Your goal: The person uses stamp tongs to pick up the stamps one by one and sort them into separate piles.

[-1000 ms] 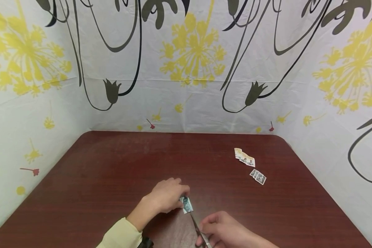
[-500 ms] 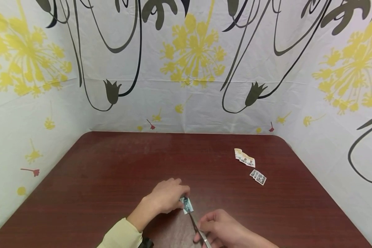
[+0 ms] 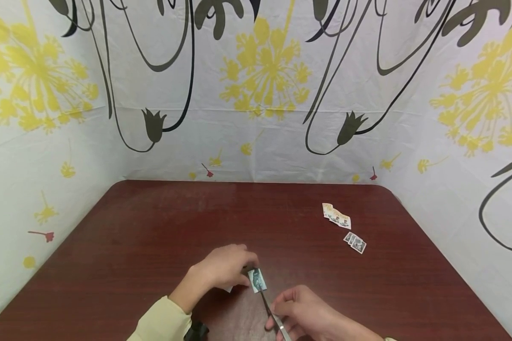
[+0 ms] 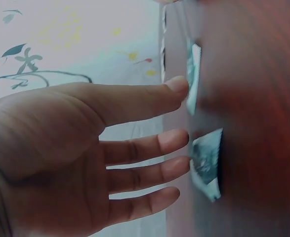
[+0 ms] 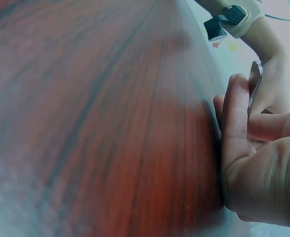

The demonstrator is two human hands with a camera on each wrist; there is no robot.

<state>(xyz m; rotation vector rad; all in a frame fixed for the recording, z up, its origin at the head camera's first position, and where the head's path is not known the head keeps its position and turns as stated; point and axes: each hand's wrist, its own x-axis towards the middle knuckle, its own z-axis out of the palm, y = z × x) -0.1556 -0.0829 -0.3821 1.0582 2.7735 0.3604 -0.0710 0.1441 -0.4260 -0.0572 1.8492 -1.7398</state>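
Observation:
A small blue-green postage stamp [image 3: 257, 279] lies at the tips of the metal tweezers [image 3: 278, 323], low in the middle of the head view. My right hand [image 3: 308, 313] pinches the tweezers; their rounded end [image 5: 255, 81] stands above the fingers in the right wrist view. Just left of that stamp is my left hand [image 3: 227, 266], its fingers extended and the thumb by the stamp's edge. A second stamp [image 4: 207, 160] with a toothed edge sits by the left fingertips in the left wrist view. Mostly the left hand hides it in the head view, except a corner.
On the dark red-brown table [image 3: 175, 213], several overlapping yellowish stamps [image 3: 336, 216] lie at the right. Nearer are a few overlapping black-and-white stamps [image 3: 355, 242]. A patterned white cloth [image 3: 256, 147] surrounds the table's back and sides.
My left hand has shifted slightly left, baring more of the blue-green stamp and a corner of the second one. The tweezers' tips have moved slightly up onto the stamp.

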